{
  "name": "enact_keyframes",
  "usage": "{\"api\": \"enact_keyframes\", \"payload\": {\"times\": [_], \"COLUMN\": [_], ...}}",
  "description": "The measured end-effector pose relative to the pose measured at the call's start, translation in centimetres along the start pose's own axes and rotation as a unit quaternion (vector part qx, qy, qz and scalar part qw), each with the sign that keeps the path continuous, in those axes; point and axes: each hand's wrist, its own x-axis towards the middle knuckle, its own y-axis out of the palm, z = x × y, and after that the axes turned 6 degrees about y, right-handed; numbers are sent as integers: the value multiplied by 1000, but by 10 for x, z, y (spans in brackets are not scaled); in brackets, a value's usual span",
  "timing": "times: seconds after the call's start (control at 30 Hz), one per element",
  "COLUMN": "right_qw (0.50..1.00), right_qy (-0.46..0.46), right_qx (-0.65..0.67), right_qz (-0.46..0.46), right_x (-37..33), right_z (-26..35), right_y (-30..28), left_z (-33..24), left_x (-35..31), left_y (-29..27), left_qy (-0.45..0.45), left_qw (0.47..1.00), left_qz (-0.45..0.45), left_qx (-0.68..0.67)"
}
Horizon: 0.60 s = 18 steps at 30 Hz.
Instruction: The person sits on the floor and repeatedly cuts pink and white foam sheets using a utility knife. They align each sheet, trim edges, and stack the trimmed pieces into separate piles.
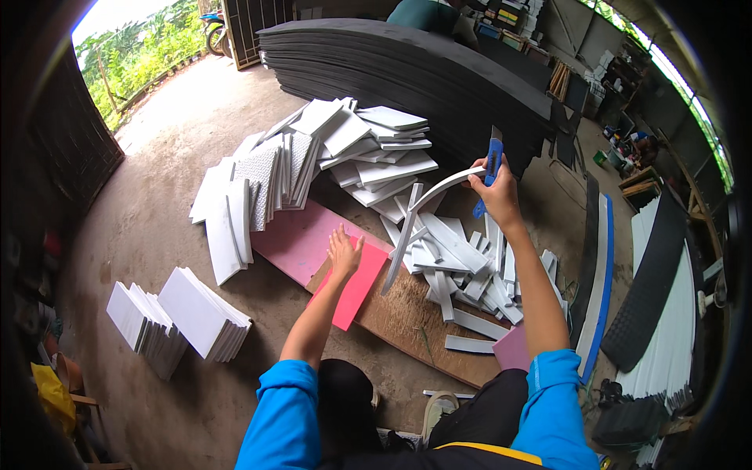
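My left hand (342, 252) lies with fingers stretched out over a bright pink foam sheet (354, 298). The sheet rests on a brown wooden board (403, 333) beside a larger, paler pink sheet (291, 239). Raised to the right, my right hand (498, 196) is closed around a blue utility knife (493, 159), its blade pointing up. The same hand pinches a thin white foam strip (448, 185) that curves down to the left. A greyish strip (403, 243) hangs by its lower end; I cannot tell whether the two are joined.
Narrow white offcuts (470, 262) lie heaped right of the board. Beyond it is a loose pile of white foam pieces (345, 133); two neat stacks (204, 313) stand left. Long black sheets (407, 70) are stacked behind, near another person (423, 14). More sheets (654, 274) lie right.
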Motion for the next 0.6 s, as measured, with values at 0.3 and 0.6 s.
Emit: {"api": "enact_keyframes", "payload": {"times": [0.3, 0.6], "right_qw": [993, 954], "right_qy": [-53, 28], "right_qx": [109, 298], "right_qz": [7, 18], "right_x": [22, -15], "right_z": [70, 87], "right_y": [-94, -113], "left_z": [-119, -180], "left_x": [0, -43], "left_y": [-74, -127], "left_qy": [278, 392], "left_qw": [957, 914], "left_qz": [-73, -78], "left_qx": [-25, 71]}}
